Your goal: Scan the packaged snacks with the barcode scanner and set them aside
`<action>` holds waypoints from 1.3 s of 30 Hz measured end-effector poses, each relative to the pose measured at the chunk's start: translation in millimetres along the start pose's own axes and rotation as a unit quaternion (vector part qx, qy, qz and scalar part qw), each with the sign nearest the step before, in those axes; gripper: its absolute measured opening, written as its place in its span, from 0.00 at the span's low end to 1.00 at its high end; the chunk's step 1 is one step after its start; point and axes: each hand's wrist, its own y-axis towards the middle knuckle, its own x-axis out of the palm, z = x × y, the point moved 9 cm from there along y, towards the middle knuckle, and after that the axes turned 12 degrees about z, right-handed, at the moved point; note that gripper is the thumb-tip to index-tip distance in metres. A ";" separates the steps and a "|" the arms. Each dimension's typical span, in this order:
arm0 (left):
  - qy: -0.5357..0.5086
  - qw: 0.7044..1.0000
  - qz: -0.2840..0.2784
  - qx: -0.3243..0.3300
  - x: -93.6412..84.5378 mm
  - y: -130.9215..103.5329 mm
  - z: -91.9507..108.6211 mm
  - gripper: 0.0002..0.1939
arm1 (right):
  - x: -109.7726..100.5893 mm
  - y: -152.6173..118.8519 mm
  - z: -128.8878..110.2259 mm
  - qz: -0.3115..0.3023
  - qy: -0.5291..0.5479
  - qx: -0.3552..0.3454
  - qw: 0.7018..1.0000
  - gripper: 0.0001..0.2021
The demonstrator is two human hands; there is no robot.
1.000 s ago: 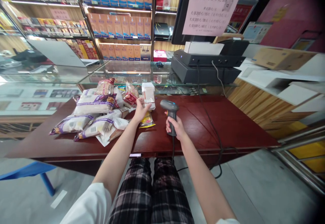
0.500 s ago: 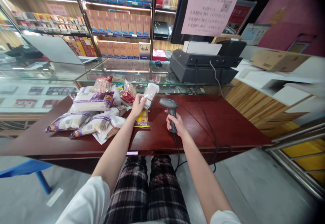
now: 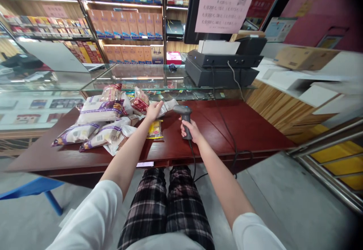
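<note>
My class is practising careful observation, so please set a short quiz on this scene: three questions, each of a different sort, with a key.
1. Which of the person's hands grips the scanner?
2. True or false: the yellow packet lies on the table.
3. Seen from the camera, the white-and-purple bags are:
A. left of the scanner
B. right of the scanner
C. on the floor

Key: 1. The right hand. 2. True. 3. A.
</note>
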 end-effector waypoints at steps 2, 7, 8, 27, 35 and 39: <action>0.015 1.000 0.007 -0.006 1.3 1.5 -3.6 0.25 | -1.0 3.3 1.7 0.004 0.002 0.012 1.000 0.18; 0.024 0.999 0.042 -0.025 3.2 9.7 -8.1 0.26 | 4.9 22.1 5.5 -0.017 -0.001 0.062 0.998 0.21; 0.019 0.998 0.049 -0.028 3.7 10.7 -8.6 0.26 | 7.4 26.8 6.3 -0.023 -0.002 0.068 0.997 0.22; -0.092 0.991 0.079 -0.049 -4.4 -2.2 -12.8 0.25 | 8.1 22.7 1.5 -0.024 -0.035 0.049 0.998 0.17; -0.078 0.993 0.083 -0.018 -6.8 -2.8 -8.1 0.24 | 9.2 19.3 -4.3 -0.026 -0.041 0.040 0.998 0.15; -0.080 0.993 0.085 -0.027 -6.5 -2.5 -8.9 0.23 | 10.6 17.7 -5.0 -0.036 -0.031 0.043 0.998 0.15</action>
